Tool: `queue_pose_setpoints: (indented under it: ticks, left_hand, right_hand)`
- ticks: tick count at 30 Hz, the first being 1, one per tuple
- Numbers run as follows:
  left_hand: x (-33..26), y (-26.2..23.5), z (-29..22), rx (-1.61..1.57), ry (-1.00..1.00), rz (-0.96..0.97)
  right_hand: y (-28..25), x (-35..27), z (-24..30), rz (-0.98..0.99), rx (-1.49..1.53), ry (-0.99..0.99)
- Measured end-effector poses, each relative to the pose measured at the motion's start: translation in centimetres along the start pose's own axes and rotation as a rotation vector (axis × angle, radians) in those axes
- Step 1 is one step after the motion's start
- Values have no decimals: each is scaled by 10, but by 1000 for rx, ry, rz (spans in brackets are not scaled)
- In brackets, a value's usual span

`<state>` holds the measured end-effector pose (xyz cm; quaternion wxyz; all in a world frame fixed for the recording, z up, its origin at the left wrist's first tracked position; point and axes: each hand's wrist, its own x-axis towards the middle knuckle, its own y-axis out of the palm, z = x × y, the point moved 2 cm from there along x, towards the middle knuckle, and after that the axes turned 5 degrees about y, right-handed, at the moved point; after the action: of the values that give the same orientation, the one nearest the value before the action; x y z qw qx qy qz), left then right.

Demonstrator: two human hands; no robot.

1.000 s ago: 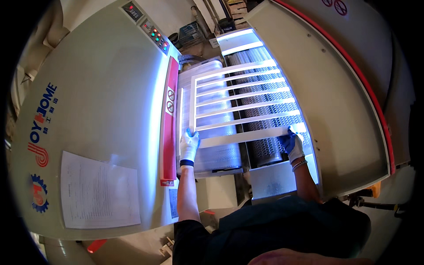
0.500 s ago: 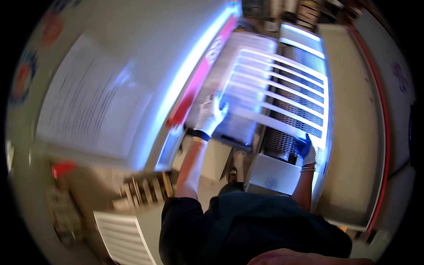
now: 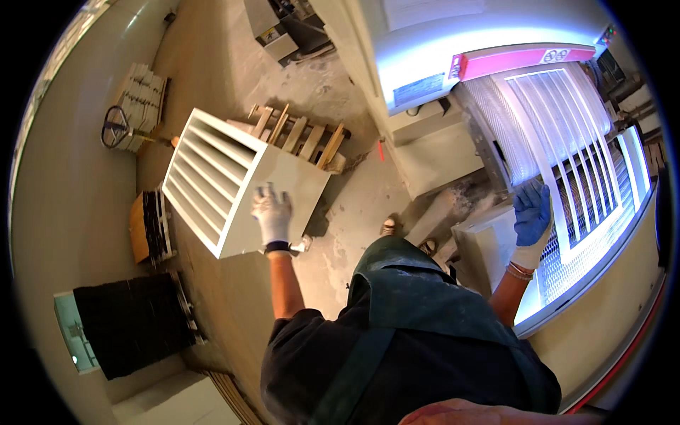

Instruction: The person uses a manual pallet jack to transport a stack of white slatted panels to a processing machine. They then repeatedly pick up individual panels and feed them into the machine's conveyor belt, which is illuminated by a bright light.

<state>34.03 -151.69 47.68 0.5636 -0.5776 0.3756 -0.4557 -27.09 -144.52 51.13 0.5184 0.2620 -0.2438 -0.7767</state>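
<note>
My right hand (image 3: 532, 216), in a white glove with a blue palm, is raised with its fingers stretched out. It is beside the near edge of a white slatted panel (image 3: 559, 191), and I cannot tell whether they touch. The panel lies across a mesh conveyor belt (image 3: 506, 134) and the lit metal mesh bed to its right. My left hand (image 3: 271, 214), gloved too, has its fingers spread and holds nothing. Behind it is a pale box-shaped stack (image 3: 283, 188) with a white slatted face (image 3: 212, 177); contact is unclear.
Wooden pallet slats (image 3: 304, 136) show behind the stack. A machine with a pink strip (image 3: 524, 62) stands over the conveyor. A pallet jack handle (image 3: 115, 127) is at the far left, near piled pale pieces (image 3: 144, 95). A dark curtain (image 3: 131, 322) hangs lower left.
My view has swung left, bringing the stack and floor into sight. My left hand has come off the panel and moved to the stack. My right hand has let go of the panel's near corner.
</note>
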Motion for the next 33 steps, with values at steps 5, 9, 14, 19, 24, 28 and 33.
queue_pose_setpoints:
  ticks: [5, 9, 14, 19, 24, 28, 33]
  left_hand:
    - [-9, 13, 164, 161, -292, 87]
    - [-20, 24, 222, 152, -346, 290]
    - [-37, 22, 206, 97, -252, 271]
    - [-82, -1, 154, -238, 177, 240]
    - [-54, 9, 214, -420, 222, -10]
    - [-8, 41, 362, 168, -179, -62]
    - [-31, 67, 465, -383, -478, 260]
  right_hand:
    - [85, -25, -56, -18, -40, 183]
    - [120, -43, -129, 18, -5, 330]
    - [182, -75, -244, 97, -5, 602]
    - [227, -125, -355, 216, -119, 935]
    - [263, -181, -394, 273, -298, 1241]
    - [234, -180, -386, 285, -268, 1090]
    - [249, -177, -333, 293, -452, 709]
